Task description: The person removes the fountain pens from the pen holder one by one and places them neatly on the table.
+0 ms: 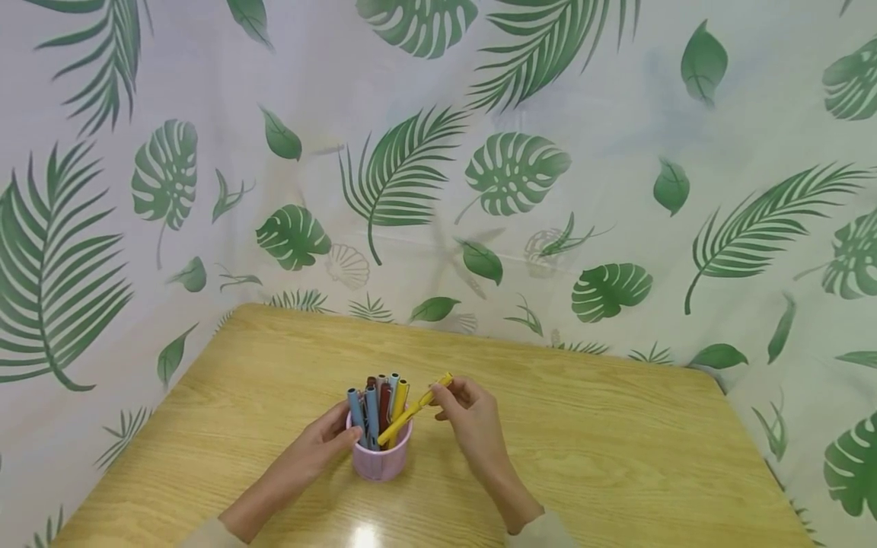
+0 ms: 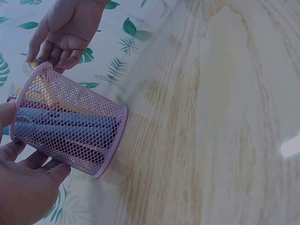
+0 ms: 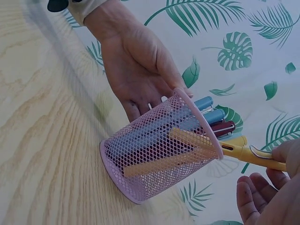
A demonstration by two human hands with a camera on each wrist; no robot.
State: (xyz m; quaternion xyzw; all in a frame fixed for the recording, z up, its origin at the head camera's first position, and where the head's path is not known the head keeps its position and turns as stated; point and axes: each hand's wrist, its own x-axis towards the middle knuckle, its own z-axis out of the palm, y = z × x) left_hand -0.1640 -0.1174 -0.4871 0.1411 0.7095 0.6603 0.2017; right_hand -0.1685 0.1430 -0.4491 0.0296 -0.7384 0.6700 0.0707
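Observation:
A pink mesh pen holder (image 1: 380, 464) stands upright on the wooden table, holding several pens in blue, dark red and yellow. My left hand (image 1: 317, 452) grips its left side, thumb at the rim and fingers curled round the back. On the right, my right hand (image 1: 474, 421) pinches the upper end of a yellow pen (image 1: 414, 409) between thumb and fingers. That pen slants, its lower end inside the holder's rim, as the right wrist view shows through the mesh (image 3: 159, 150). A second yellow pen (image 1: 400, 394) leans among the others, next to a dark red pen (image 1: 384, 399).
The wooden table (image 1: 617, 441) spreads out around the holder. Behind and beside it hangs a pale cloth (image 1: 425, 251) printed with green leaves. A bright light reflection lies on the tabletop near the front edge.

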